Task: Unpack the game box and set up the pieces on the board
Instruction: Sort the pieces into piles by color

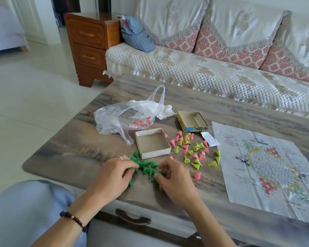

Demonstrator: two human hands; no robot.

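Left hand (112,172): fingers curled, pinching dark green pieces (146,166) near the tabletop's front edge.
Right hand (171,175): fingers curled onto the same green cluster, pinching a piece.
Box tray (152,144): open, just behind the green pieces.
Box lid (192,121): farther back, toward the sofa-side edge.
Pink and yellow-green pieces (193,150): scattered between tray and paper board.
Paper board (264,166): flat at the tabletop's right side.
Plastic bag (125,118): left of the lid.

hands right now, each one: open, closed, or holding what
Left hand: fingers curled, pinching green pieces.
Right hand: fingers curled onto the green pieces at their right end; a firm grip cannot be told.
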